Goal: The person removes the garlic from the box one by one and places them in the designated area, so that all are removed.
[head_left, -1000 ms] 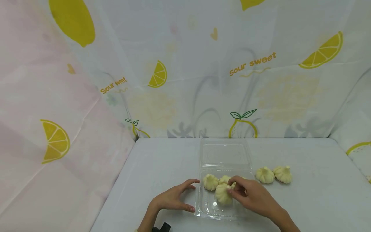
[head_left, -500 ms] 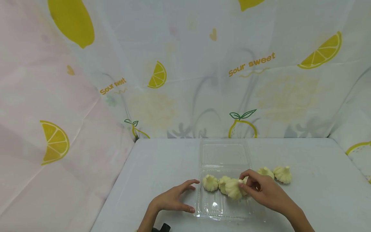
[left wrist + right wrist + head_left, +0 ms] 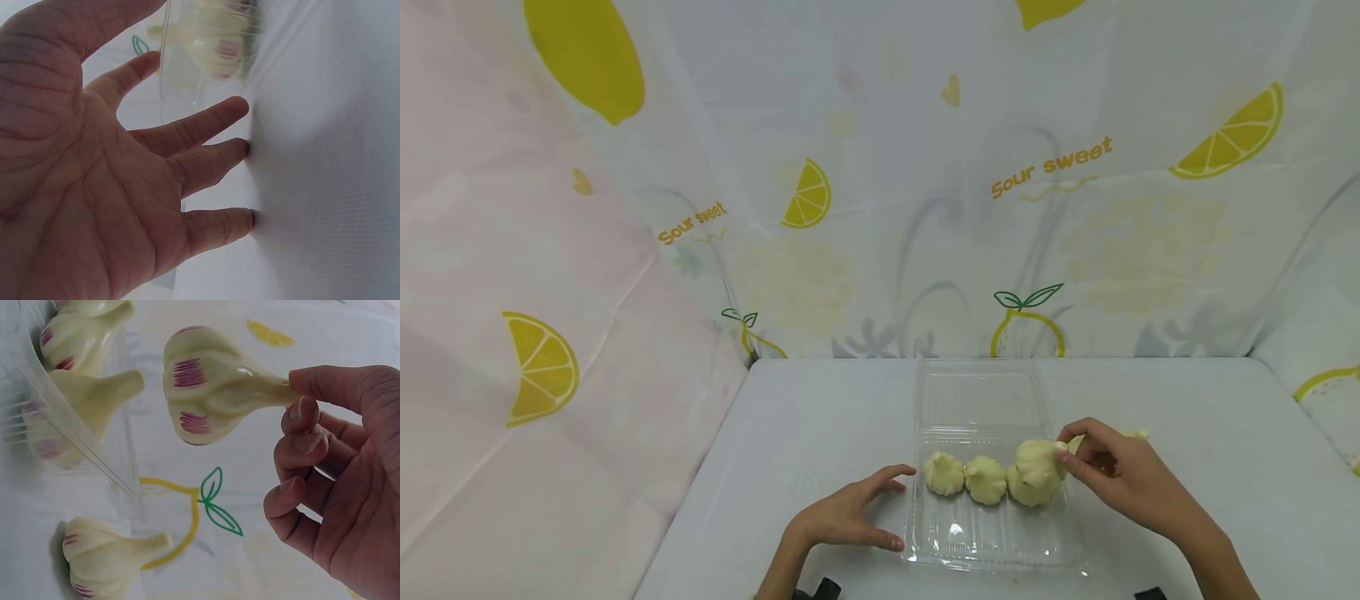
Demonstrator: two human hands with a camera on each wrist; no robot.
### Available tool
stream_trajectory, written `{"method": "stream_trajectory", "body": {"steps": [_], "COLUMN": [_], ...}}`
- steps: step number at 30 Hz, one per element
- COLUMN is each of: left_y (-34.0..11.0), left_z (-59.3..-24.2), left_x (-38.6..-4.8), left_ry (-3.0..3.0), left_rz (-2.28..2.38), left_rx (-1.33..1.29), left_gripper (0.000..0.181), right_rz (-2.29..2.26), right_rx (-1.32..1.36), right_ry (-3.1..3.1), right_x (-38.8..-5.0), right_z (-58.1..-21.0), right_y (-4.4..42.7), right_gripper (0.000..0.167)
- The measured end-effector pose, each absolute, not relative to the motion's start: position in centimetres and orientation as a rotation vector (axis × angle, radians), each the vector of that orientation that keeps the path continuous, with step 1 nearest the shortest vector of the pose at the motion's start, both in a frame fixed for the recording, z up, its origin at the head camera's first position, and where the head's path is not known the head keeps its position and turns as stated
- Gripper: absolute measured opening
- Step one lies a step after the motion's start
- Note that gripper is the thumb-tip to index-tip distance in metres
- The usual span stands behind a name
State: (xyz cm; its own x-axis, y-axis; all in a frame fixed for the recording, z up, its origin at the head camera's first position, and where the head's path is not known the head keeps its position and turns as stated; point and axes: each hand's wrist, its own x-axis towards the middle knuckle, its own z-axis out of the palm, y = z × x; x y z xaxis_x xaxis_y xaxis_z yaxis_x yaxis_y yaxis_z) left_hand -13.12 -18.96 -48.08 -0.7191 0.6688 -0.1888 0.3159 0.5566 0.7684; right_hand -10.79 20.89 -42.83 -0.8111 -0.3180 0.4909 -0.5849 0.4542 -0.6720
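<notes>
In the head view my right hand (image 3: 1123,479) pinches the stem of a pale garlic bulb (image 3: 1037,464) between thumb and fingers, above the right end of a clear plastic box (image 3: 955,546). The right wrist view shows this held garlic bulb (image 3: 203,387) in the air, purple streaks on its cloves. Three more garlic bulbs stand in a row inside the box: one at the left (image 3: 943,473), one in the middle (image 3: 985,479), one partly behind the held bulb (image 3: 1028,490). My left hand (image 3: 850,512) lies beside the box's left edge, its fingers spread; in the left wrist view some fingertips (image 3: 240,148) touch the table.
Behind the base, the box's lid (image 3: 977,400) lies folded back on the white table (image 3: 827,408). Beyond my right hand are two loose garlic bulbs, mostly hidden; one (image 3: 1138,435) shows its top. A lemon-print cloth (image 3: 880,275) hangs behind the table.
My right hand has carried the garlic bulb rightward and a little away, from over the box's middle to over its right end. My left hand has stayed in place.
</notes>
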Motion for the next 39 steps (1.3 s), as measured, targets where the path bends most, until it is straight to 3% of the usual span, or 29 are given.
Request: {"method": "stream_trajectory", "body": {"steps": [17, 39], "left_y": [-19.1, -19.1], "left_z": [-48.3, -48.3], "left_x": [-13.1, -13.2], "left_ry": [2.335, 2.339], "left_rz": [1.008, 0.997], "left_rx": [0.809, 0.81], "left_gripper": [0.087, 0.088], "right_rz": [1.219, 1.037], "right_rx": [0.462, 0.105], "right_ry": [-2.519, -2.599], "right_x": [-10.6, -11.0], "right_z": [-41.8, -41.5], "right_y": [24.5, 29.8], "right_gripper": [0.02, 0.021]}}
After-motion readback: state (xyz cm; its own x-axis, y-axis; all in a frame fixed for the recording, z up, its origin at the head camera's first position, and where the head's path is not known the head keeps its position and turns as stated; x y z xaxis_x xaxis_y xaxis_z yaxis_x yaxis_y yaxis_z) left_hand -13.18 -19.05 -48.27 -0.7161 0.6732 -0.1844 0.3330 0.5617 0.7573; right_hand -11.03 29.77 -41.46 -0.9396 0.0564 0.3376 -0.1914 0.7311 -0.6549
